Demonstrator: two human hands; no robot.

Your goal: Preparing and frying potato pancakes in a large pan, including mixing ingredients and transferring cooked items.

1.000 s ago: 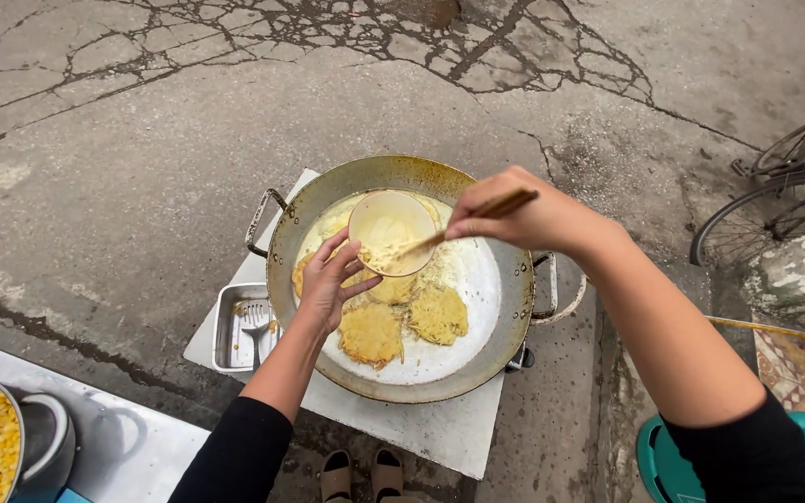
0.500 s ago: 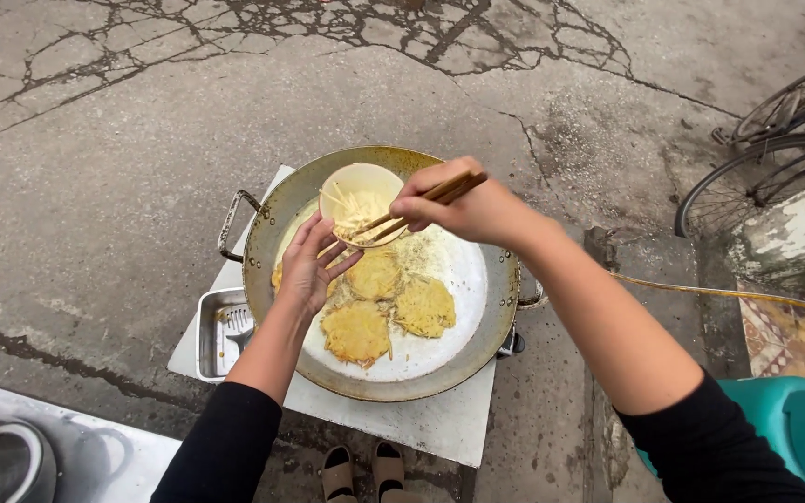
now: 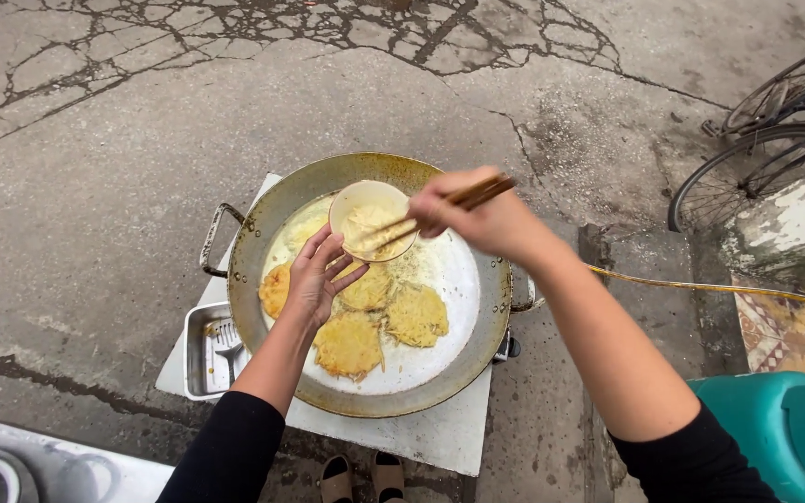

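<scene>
Holding a small cream bowl (image 3: 373,220) over the middle of the frame, the left hand (image 3: 314,279) is mostly open: palm under the bowl's lower rim, fingers spread and lightly curled, bowl tilted toward the pan below. Right hand (image 3: 477,219), centre-right, is closed in a pinch on a pair of wooden chopsticks (image 3: 430,216); their tips reach into the bowl, where pale yellow batter shows.

Directly beneath: a wide, shallow metal pan (image 3: 272,233) with side handles, holding pale oil and several golden fritters (image 3: 382,321) clustered in its lower left half. Pan sits on a white table (image 3: 430,433) over what appears to be a burner, mostly hidden. A small metal tray (image 3: 199,359) with a utensil in it lies at the table's left edge, just beside the pan.

Risks, as judged:
- Bowl is supported by an open palm only; a push from the chopsticks could tip it into the oil.
- Batter dropping from height could splash hot oil onto the left hand and forearm, both directly above the surface.
- New batter landing on the existing fritters could fuse them.

Outward: cracked concrete ground across the upper frame, bicycle wheels (image 3: 775,149) upper right, teal plastic container (image 3: 784,433) lower right, sandalled feet (image 3: 356,477) at the bottom edge.
</scene>
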